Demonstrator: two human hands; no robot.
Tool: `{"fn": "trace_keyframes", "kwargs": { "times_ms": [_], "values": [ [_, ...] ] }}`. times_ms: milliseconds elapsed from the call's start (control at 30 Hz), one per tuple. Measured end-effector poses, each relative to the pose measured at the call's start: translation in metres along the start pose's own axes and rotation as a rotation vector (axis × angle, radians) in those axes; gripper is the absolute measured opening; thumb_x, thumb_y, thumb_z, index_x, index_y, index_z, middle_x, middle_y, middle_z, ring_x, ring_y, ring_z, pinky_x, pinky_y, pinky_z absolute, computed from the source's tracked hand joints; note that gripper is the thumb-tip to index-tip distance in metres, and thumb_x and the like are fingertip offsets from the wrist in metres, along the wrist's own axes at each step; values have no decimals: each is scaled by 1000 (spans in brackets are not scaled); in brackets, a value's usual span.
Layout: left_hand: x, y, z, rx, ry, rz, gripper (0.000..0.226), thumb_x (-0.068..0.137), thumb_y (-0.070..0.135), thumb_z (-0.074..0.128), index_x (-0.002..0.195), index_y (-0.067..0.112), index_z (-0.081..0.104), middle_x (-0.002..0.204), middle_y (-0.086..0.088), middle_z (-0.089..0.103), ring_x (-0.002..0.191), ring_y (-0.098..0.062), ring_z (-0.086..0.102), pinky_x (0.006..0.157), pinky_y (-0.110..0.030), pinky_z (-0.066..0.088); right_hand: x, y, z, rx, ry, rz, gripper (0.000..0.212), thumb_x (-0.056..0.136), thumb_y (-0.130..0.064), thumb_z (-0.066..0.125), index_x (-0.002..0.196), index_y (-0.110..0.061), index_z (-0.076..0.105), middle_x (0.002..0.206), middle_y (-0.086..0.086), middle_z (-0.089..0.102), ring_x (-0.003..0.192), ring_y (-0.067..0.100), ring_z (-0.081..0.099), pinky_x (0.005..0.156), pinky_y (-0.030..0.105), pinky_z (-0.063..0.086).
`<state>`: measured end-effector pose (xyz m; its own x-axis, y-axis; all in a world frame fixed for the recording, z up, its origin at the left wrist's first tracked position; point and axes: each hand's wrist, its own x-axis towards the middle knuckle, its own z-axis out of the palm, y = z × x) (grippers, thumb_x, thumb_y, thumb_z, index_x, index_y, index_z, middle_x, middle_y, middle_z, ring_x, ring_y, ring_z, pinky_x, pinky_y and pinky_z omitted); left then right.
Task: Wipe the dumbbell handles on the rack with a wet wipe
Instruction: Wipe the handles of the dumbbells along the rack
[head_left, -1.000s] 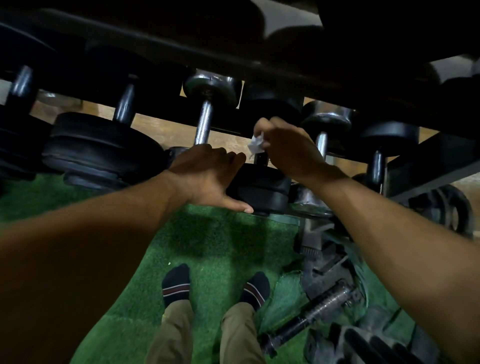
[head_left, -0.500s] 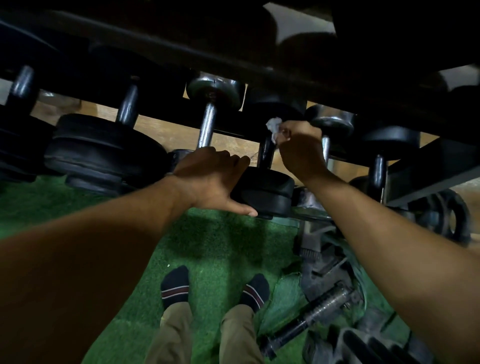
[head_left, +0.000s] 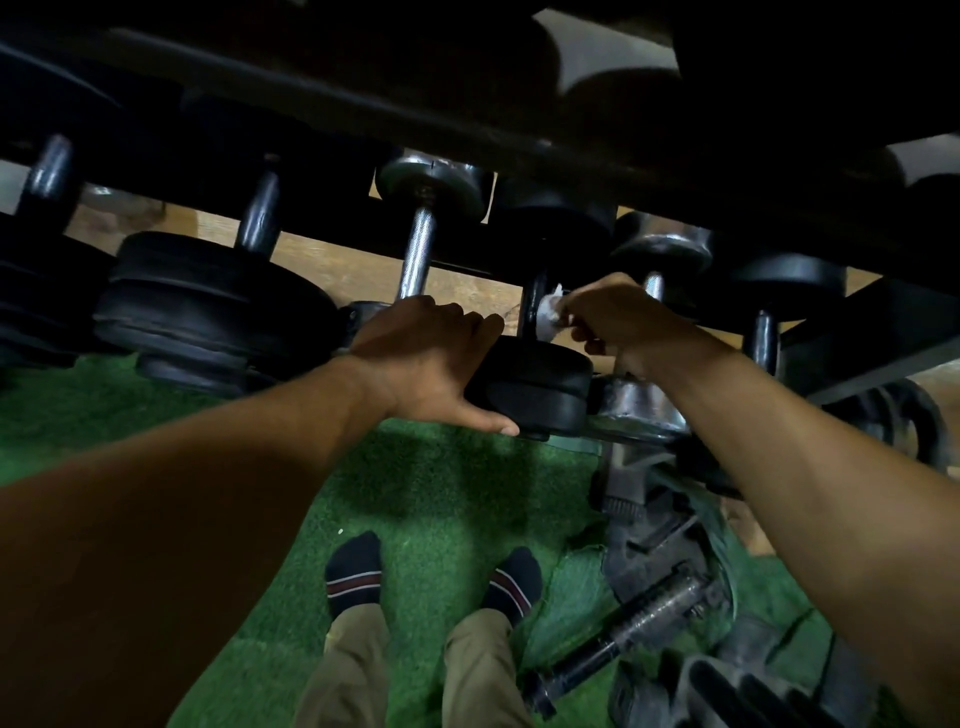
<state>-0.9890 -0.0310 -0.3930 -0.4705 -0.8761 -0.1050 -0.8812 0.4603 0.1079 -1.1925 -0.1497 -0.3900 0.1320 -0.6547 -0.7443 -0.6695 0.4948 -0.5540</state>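
A row of dumbbells lies across the dark rack (head_left: 363, 93). My right hand (head_left: 618, 322) pinches a small white wet wipe (head_left: 549, 312) against the lower end of the dark handle (head_left: 535, 301) of a black dumbbell. My left hand (head_left: 426, 358) rests on that dumbbell's near black head (head_left: 540, 389), fingers laid over its top and thumb stretched along its lower edge. A chrome-handled dumbbell (head_left: 418, 249) sits just left of it, and another chrome one (head_left: 654, 249) is partly hidden behind my right hand.
Heavier black dumbbells (head_left: 208, 301) fill the rack's left side. Green turf (head_left: 415, 488) lies below, with my socked feet (head_left: 363, 571) on it. A loose bar (head_left: 639, 623) and black plates lie on the floor at lower right. An upper rack tier hangs close overhead.
My right hand slid the wipe down the handle from its far end back toward the near head. My left hand has stayed on the dumbbell's head.
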Motion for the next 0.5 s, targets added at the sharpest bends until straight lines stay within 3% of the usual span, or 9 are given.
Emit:
{"fn": "trace_keyframes", "kwargs": {
  "times_ms": [67,167,267,367,433,500],
  "values": [
    [0,0,-1,-4,-6,1,100,68,105,24,110,17,47,89,0,63,80,-24,63,64,-34,33,-5,6,-5,-68,-87,18,29,85,-22,75,84,6,71,63,8,56,44,9,40,43,21,26],
    [0,1,-1,16,-3,-1,101,69,104,25,114,17,47,91,0,65,81,-24,64,64,-34,34,-8,5,-12,-173,-205,31,33,85,-29,80,68,-7,60,50,3,43,35,8,33,37,17,23],
    [0,2,-3,29,-11,-5,99,70,104,27,114,17,46,93,-1,65,82,-24,64,66,-34,32,-3,7,-15,-228,-317,47,20,86,-30,77,86,-14,67,70,9,50,48,9,39,41,19,25],
    [0,3,-5,42,-10,-12,99,70,103,28,115,17,45,92,0,64,80,-23,63,66,-33,31,6,14,-14,-126,-376,119,3,91,-21,68,92,-19,70,75,1,59,55,9,49,47,20,37],
    [0,3,-5,23,-17,-16,97,70,104,29,112,18,44,90,0,63,77,-22,60,64,-32,35,12,18,-12,-48,-393,149,10,95,-14,61,94,-20,69,76,-2,62,59,10,53,55,23,39],
    [1,2,-4,3,-32,-23,96,69,104,27,110,19,43,89,0,62,75,-22,60,65,-33,43,19,18,-11,35,-397,188,18,91,-10,59,102,-19,68,90,3,64,64,10,55,61,26,42]
  ]
}}
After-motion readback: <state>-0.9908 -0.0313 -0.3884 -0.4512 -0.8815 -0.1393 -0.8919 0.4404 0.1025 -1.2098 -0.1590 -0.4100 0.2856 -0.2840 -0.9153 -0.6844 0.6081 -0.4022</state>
